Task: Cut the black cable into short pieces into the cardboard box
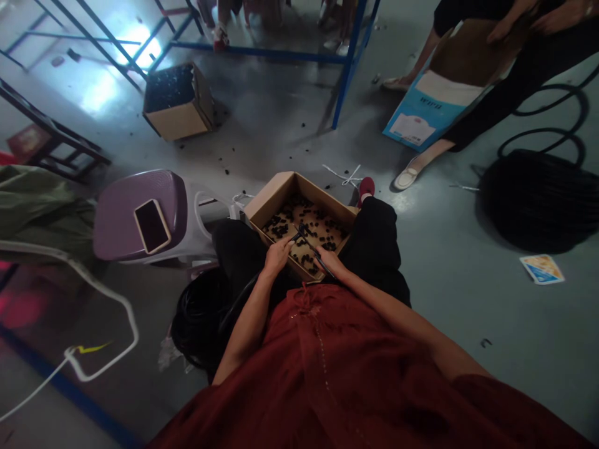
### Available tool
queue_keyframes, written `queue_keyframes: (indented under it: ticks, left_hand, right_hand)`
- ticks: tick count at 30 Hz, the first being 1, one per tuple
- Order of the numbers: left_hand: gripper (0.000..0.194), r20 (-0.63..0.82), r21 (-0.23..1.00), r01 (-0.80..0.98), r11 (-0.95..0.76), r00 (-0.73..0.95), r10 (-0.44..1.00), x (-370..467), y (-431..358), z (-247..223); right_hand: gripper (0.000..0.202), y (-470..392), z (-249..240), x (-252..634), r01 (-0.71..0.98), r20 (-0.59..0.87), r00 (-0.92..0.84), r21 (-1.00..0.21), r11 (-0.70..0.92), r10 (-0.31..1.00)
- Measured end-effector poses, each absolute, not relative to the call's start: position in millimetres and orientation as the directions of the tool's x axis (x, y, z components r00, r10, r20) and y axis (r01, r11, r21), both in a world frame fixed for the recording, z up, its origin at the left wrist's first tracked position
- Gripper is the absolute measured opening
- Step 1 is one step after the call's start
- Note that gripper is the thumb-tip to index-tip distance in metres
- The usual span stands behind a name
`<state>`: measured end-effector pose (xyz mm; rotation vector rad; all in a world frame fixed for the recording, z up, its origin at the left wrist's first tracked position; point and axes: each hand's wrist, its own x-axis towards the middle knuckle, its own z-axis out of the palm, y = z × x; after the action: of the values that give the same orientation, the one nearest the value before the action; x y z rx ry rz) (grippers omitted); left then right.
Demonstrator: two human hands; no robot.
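Black pieces lie scattered in the cardboard box, apparently done; above them the left hand pinches a dark strip, the right hand grips apparent scissors; a black coil seemingly remains.

An open brown cardboard box stands between the person's black-trousered legs, with small black pieces inside it. Left of it is a purple-seated stool with a rectangular dark-screened phone on top; ahead-left, a brown cardboard carton on the grey floor; far right, a round black coil.
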<state>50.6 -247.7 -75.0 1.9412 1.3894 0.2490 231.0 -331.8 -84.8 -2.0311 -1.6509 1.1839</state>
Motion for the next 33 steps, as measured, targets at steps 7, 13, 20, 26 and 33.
queue_keyframes:
  ticks: [7,13,20,26,33]
  left_hand:
    - [0.032,-0.257,0.679,0.724,-0.123,0.391,0.884,51.0,-252.3,-67.9]
    - [0.032,-0.178,0.834,0.551,-0.029,0.319,0.931,51.5,-240.4,-49.8]
    - [0.034,-0.263,0.935,0.312,0.17,0.287,0.921,43.1,-230.4,-7.2]
    - [0.034,-0.322,0.937,0.247,0.248,0.335,0.885,42.8,-234.8,11.6]
    - [0.034,-0.315,0.93,0.297,0.217,0.338,0.887,44.9,-237.3,2.5]
  right_hand:
    - [0.012,-326.7,-86.0,237.7,0.631,-0.407,0.083,-0.685,-0.364,0.91]
    - [0.022,-327.4,-91.9,231.9,0.212,-0.557,-0.009,-0.813,-0.542,0.831]
    - [0.043,-336.6,-77.9,236.8,0.258,-0.4,-0.135,-0.898,-0.357,0.907]
    - [0.049,-337.5,-63.0,232.0,0.326,-0.344,-0.168,-0.904,-0.277,0.924]
    - [0.05,-330.2,-40.8,227.8,0.403,-0.358,-0.169,-0.875,-0.267,0.918]
